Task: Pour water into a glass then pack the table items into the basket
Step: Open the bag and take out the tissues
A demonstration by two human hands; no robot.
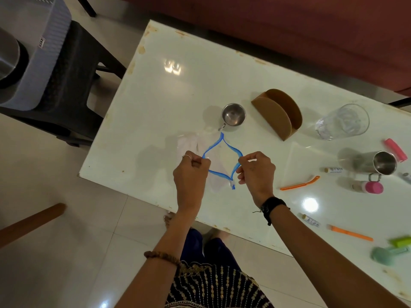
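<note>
A clear plastic zip bag (216, 161) with a blue zip rim is held over the white table (155, 90), its mouth pulled wide into a diamond shape. My left hand (190, 174) pinches the left side of the rim and my right hand (255, 171) pinches the right side. A clear drinking glass (343, 122) lies tilted at the right. A small steel cup (233, 116) stands just beyond the bag. A steel mug (378, 164) lies on its side at the right.
A brown napkin holder (278, 114) stands behind the bag. Two orange sticks (300, 185) (350, 233), small tubes (333, 170), a pink-capped bottle (368, 187), a pink item (395, 150) and green items (391, 252) lie at the right. A dark chair (66, 81) stands left.
</note>
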